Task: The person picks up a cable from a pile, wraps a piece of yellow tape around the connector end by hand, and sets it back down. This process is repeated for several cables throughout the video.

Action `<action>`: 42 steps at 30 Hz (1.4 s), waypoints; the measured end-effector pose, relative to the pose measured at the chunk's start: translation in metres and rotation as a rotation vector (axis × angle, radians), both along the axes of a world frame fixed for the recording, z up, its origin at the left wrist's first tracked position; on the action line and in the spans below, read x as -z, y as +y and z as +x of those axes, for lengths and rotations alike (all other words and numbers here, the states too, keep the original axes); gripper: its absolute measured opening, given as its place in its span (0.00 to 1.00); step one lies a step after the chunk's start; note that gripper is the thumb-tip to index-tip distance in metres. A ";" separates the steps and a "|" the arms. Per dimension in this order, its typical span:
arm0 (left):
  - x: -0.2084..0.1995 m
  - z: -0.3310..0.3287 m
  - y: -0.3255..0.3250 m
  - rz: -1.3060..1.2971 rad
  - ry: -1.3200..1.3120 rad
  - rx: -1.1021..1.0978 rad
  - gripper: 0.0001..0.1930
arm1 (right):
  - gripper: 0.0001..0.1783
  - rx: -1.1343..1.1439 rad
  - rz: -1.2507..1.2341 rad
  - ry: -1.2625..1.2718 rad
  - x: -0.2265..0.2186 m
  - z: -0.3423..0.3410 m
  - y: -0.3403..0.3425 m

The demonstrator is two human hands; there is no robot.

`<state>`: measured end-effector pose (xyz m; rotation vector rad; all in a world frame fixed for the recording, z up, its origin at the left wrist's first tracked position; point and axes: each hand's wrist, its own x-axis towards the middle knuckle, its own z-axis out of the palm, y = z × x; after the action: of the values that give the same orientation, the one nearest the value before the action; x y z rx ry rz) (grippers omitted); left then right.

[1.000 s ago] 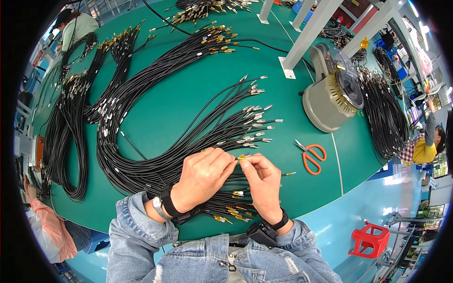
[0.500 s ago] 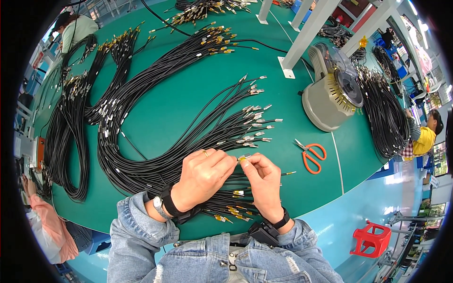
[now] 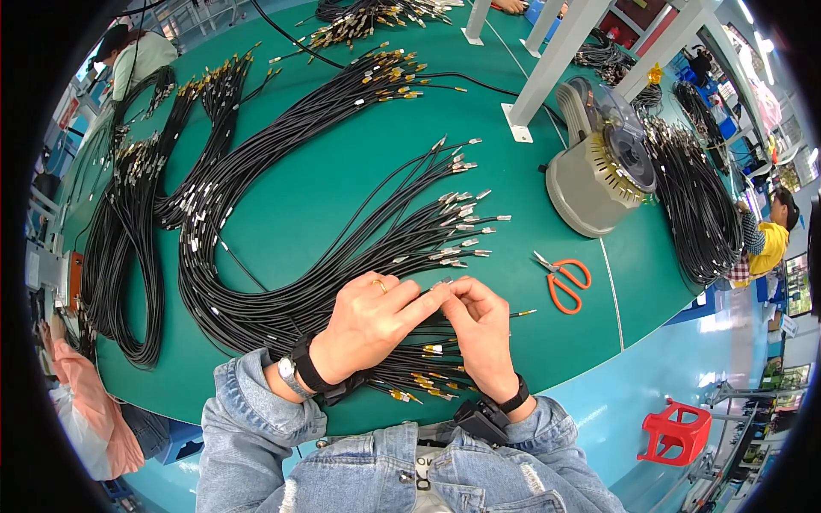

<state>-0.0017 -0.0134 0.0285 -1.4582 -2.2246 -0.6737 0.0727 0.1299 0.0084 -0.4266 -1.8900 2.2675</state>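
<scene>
Above the near part of the bench my left hand (image 3: 366, 323) and my right hand (image 3: 481, 335) meet, fingertips pressed together. Between them they pinch a cable end, of which only a small silvery connector tip (image 3: 444, 282) shows; the rest is hidden by the fingers. A thick bundle of black cables (image 3: 282, 301) curves in from the left and passes under my left hand. Some of its ends, with silver connectors (image 3: 456, 224), fan out beyond my hands. Nearer to me, below my hands, lie cable ends with yellow and white bands (image 3: 428, 382).
Orange-handled snips (image 3: 564, 286) lie right of my hands. Behind them stands a grey round tape dispenser (image 3: 594, 184) beside white metal posts (image 3: 547, 77). More cable bundles (image 3: 693, 209) lie at the right and far left. A red stool (image 3: 676, 434) stands on the floor; other people work nearby.
My left fingers have moved right, onto my right fingertips, and now cover the yellow-wrapped cable end that showed between the hands. My right hand has hardly moved.
</scene>
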 end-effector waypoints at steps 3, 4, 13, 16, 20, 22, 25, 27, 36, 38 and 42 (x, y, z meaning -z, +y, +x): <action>0.003 0.001 0.000 0.000 0.021 -0.007 0.16 | 0.02 -0.001 0.009 0.005 0.000 0.000 0.000; 0.003 0.002 0.000 0.002 0.013 -0.023 0.16 | 0.02 -0.001 0.019 0.016 0.001 0.000 0.000; 0.004 0.003 0.007 0.143 -0.123 -0.073 0.13 | 0.02 -0.011 0.028 0.041 -0.001 0.000 0.000; 0.007 0.001 0.008 0.206 -0.204 -0.066 0.12 | 0.02 -0.006 0.025 0.046 -0.002 0.000 -0.001; 0.009 0.001 0.008 0.271 -0.300 -0.053 0.11 | 0.05 -0.018 0.006 0.014 -0.001 0.003 0.001; 0.008 0.001 0.007 0.261 -0.335 -0.056 0.11 | 0.07 -0.025 -0.002 -0.004 -0.002 0.005 0.000; 0.008 0.001 0.007 0.256 -0.333 -0.057 0.11 | 0.11 -0.028 -0.063 -0.032 -0.006 0.008 -0.002; 0.008 0.002 0.007 0.253 -0.331 -0.058 0.11 | 0.12 -0.023 -0.086 -0.018 -0.008 0.008 -0.003; 0.007 0.002 0.007 0.269 -0.324 -0.089 0.12 | 0.05 -0.042 -0.019 -0.001 -0.004 0.005 0.000; 0.007 0.002 0.007 0.268 -0.336 -0.089 0.12 | 0.03 -0.054 -0.015 -0.007 -0.004 0.005 0.000; 0.006 0.002 0.006 0.271 -0.407 -0.097 0.09 | 0.02 -0.034 -0.038 0.032 -0.005 0.005 -0.001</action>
<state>0.0005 -0.0078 0.0223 -1.1499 -2.3557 -1.2776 0.0774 0.1294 0.0131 -0.3639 -1.8553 2.3207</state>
